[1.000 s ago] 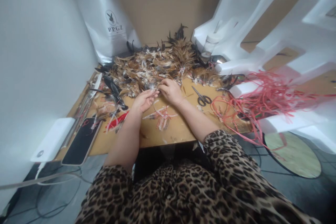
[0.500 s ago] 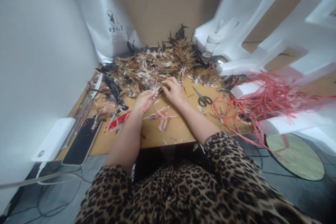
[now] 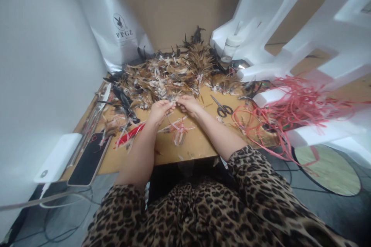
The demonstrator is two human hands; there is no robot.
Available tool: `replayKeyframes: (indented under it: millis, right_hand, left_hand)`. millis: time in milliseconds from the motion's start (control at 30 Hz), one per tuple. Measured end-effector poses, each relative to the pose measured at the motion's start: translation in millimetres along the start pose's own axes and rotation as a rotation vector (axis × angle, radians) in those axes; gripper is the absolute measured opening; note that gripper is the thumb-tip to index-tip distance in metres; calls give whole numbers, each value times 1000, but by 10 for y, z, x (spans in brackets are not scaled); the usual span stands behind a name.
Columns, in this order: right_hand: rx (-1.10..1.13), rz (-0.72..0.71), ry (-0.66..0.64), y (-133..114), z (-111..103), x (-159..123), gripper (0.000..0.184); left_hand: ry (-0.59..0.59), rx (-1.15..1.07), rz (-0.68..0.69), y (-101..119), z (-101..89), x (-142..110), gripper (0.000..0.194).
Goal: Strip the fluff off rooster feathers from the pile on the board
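My left hand [image 3: 161, 111] pinches the base of a small feather bunch [image 3: 172, 98] over the front part of the table. Close beside it, my right hand [image 3: 188, 105] has its fingertips pressed together at the same bunch, nearly meeting the left fingers. Exactly what lies between the fingertips is small and blurred. Just beyond both hands spreads a heap of brown and black feathers [image 3: 162, 73]. Below the hands lie pale and pink ribbon scraps [image 3: 179, 128]. A pair of dark-handled scissors [image 3: 222, 107] rests to the right of my right hand.
Red ribbon strands [image 3: 307, 104] spill over white foam pieces [image 3: 315, 133] at right. At left are a phone [image 3: 88, 160] and a white power bank [image 3: 59, 158] with a cable. Behind stand a silver bag [image 3: 116, 42] and a clear bottle [image 3: 231, 49].
My right hand has come down and slightly left, its fingers closing in beside the left fingertips. My left hand keeps its pinch in nearly the same place. The whole view has shifted slightly.
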State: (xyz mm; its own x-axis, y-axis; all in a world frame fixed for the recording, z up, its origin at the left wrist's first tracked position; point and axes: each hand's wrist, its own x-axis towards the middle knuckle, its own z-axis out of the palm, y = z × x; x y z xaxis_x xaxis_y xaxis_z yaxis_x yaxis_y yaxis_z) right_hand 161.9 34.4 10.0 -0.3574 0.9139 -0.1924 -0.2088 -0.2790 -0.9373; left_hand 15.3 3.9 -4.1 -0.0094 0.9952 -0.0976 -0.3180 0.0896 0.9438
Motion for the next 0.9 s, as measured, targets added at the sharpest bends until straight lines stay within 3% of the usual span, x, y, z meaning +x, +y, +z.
replayKeyframes:
  millis: [467,667,900]
  right_hand:
    - [131,-158,67,42,-3,41,39]
    - [-82,-251,99,72,12,28,35]
    - [-377,-418,129,115,-22,82,28]
  left_hand:
    - [3,-183,-155,36,-9,2,4]
    - [21,-163,-173,43,-7,-6,4]
    - [-27,-40,-161,30,-9,-24,17]
